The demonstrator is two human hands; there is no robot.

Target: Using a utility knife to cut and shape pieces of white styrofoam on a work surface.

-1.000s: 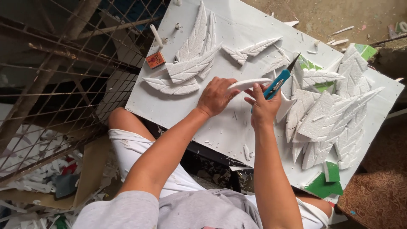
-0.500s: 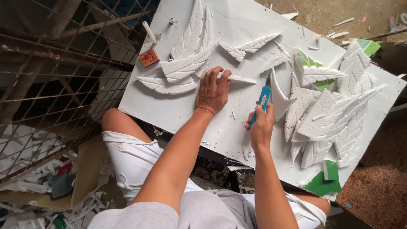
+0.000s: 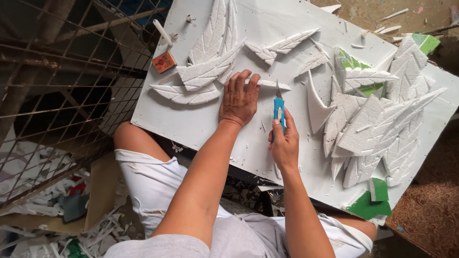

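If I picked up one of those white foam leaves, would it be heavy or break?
Probably very light: the foam leaves lie heaped loosely. Likely stiff but brittle: white crumbs dot the board, and the thin strip under the left hand looks easy to snap.

Wire mesh fence [image 3: 57, 95] left; dirt floor [image 3: 377, 12]; patterned brown mat [image 3: 425, 210].

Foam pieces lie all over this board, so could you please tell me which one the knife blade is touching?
The narrow white strip under the left hand's fingertips; the knife tip meets it, unlike the leaf shapes lying apart.
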